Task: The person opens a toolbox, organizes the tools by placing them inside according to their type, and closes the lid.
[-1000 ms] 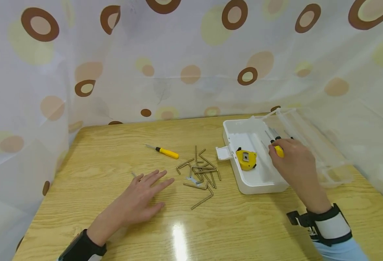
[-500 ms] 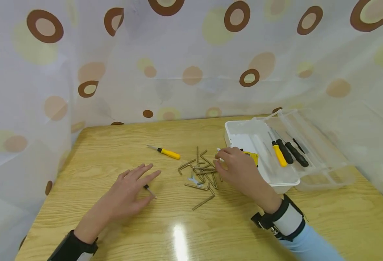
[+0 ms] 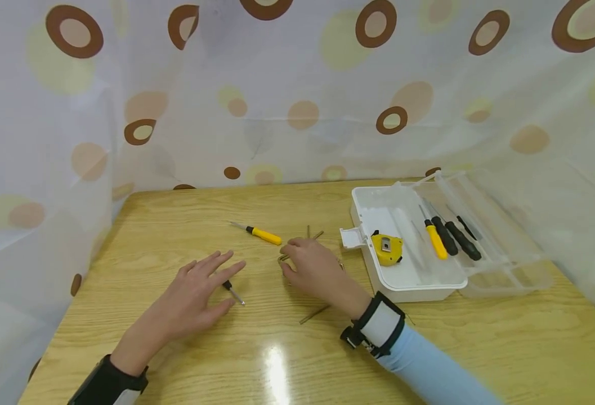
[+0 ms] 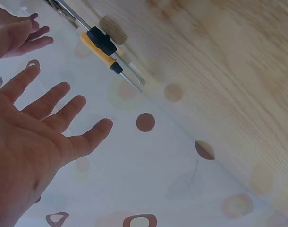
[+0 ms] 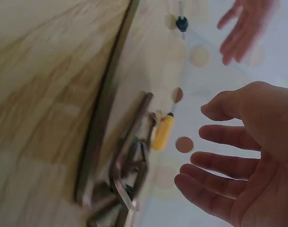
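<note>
My left hand (image 3: pixel 193 298) hovers with spread fingers above a thin metal rod with a black collar (image 3: pixel 228 286), holding nothing. In the left wrist view the rod's collar (image 4: pixel 101 41) shows beyond the fingers, with metal on both sides. Over a pile of bronze-coloured hex keys (image 3: pixel 311 315) is my right hand (image 3: pixel 314 270), which hides most of them. The right wrist view shows its fingers apart and slightly bent with nothing between them, the hex keys (image 5: pixel 130 165) beside it. A yellow-handled screwdriver (image 3: pixel 265 235) lies behind the pile.
At the right stands a white toolbox (image 3: pixel 403 294), its clear lid (image 3: pixel 510 236) swung back. Inside are a yellow tape measure (image 3: pixel 387 250), a yellow-handled screwdriver (image 3: pixel 436 242) and black-handled screwdrivers (image 3: pixel 463 241). A patterned curtain (image 3: pixel 277 146) hangs behind the wooden table (image 3: pixel 226 360).
My right hand has let go of the yellow-handled screwdriver in the toolbox and moved left over the hex keys. My left hand has shifted slightly left, uncovering part of the rod.
</note>
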Available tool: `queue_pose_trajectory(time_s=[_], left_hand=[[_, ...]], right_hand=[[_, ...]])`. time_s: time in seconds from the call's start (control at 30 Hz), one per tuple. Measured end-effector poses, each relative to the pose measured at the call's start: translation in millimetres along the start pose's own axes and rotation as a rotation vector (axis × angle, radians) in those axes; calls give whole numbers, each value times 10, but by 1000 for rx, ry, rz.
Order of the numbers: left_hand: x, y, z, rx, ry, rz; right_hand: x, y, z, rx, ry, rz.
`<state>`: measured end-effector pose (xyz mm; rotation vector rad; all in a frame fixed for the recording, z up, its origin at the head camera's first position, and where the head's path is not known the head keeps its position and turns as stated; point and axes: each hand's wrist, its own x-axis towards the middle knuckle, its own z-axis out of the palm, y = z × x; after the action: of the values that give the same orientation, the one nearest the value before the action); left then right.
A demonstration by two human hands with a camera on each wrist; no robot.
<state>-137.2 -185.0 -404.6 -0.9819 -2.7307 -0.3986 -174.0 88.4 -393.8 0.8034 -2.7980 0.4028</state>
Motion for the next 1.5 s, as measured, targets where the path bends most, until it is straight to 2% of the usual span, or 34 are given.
queue_pose_trajectory(time_s=[0.17, 0.4, 0.5, 0.6, 0.7, 0.8, 1.0, 1.23, 1.5], left_hand=[[-14, 4, -8, -10, -4, -8], [-37, -2, -11, -26, 4, -6], [-33, -8, -19, -14, 2, 2], [-15, -8, -24, -10, -2, 2], [-17, -5, -22, -11, -9, -3], [-24, 0, -13, -11, -15, -7], [-22, -1, 4, -12, -20, -4], [-11, 1, 20, -13, -21, -5], [-12, -13, 2, 1, -4, -6]], right_hand=[[197, 19, 182, 36, -63, -36], [390, 111, 331, 15, -231, -45], [400, 108, 332, 21, -215, -59], [368, 98, 297, 31, -144, -75], [310, 65, 243, 24, -118, -71], [252, 20, 202, 35, -136, -78], [212, -68, 193, 73, -168, -152], [214, -122, 241, 61, -260, -195], [175, -97, 243, 115, -207, -202]])
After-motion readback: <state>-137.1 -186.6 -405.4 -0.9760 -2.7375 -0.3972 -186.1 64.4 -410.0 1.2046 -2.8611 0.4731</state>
